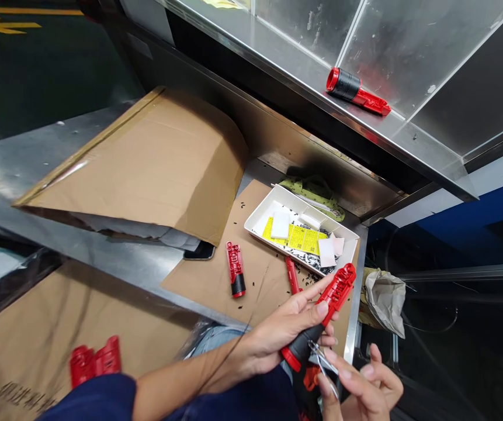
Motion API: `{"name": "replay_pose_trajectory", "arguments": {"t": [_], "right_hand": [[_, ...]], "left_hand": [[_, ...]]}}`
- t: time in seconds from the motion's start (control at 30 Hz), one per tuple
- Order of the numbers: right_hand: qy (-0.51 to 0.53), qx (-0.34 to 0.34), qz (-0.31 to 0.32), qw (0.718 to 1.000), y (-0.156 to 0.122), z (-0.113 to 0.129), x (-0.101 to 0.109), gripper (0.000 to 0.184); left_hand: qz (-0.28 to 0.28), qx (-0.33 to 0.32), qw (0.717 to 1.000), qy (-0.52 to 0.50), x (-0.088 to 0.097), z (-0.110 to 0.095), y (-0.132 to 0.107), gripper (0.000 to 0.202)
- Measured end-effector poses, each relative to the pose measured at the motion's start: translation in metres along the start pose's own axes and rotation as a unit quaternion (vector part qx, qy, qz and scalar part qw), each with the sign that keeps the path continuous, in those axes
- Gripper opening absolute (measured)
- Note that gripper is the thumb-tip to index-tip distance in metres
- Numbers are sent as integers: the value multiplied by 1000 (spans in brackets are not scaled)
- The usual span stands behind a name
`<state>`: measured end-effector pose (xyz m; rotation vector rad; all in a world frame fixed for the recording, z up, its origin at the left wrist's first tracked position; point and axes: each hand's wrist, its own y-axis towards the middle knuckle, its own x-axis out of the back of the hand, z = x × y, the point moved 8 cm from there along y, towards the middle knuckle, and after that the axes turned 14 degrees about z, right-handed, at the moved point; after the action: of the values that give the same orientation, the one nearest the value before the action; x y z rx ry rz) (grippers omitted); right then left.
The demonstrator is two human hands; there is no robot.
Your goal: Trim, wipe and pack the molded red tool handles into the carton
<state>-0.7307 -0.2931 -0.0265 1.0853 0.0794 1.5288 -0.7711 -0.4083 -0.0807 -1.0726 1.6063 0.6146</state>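
My left hand [284, 327] is closed around a red and black plastic housing [337, 287], tilted, its ribbed red end pointing up and right. Between the thumb and fingers of my right hand [363, 386] is a pair of metal tweezers [325, 365]. The tweezer tips meet the black part of the housing; whether they grip something tiny there I cannot tell. Another red and black housing [235, 269] lies on the cardboard sheet to the left. A red part [292, 275] sits behind my left hand, partly covered by it. Small black pieces are scattered around.
A white tray [257, 229] holds yellow label sheets [301, 237], white pads and many black bits. A large cardboard box [146, 169] stands left, with a phone [201, 252] by its edge. One housing [356, 92] rests on the metal shelf; red parts [96, 359] lie lower left.
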Motion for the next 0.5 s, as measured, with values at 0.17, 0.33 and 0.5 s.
{"name": "replay_pose_trajectory", "arguments": {"t": [0.17,0.33,0.5], "right_hand": [[19,50,-56,997,-16,-23,16,17],[42,30,-37,998,-13,-24,11,24],[50,-29,-22,998,-1,-5,-2,20]], "left_hand": [[21,-13,999,-23,-1,-2,1,87],[40,-24,998,-49,-2,-3,2,86],[43,-18,997,-60,-3,0,2,83]]}}
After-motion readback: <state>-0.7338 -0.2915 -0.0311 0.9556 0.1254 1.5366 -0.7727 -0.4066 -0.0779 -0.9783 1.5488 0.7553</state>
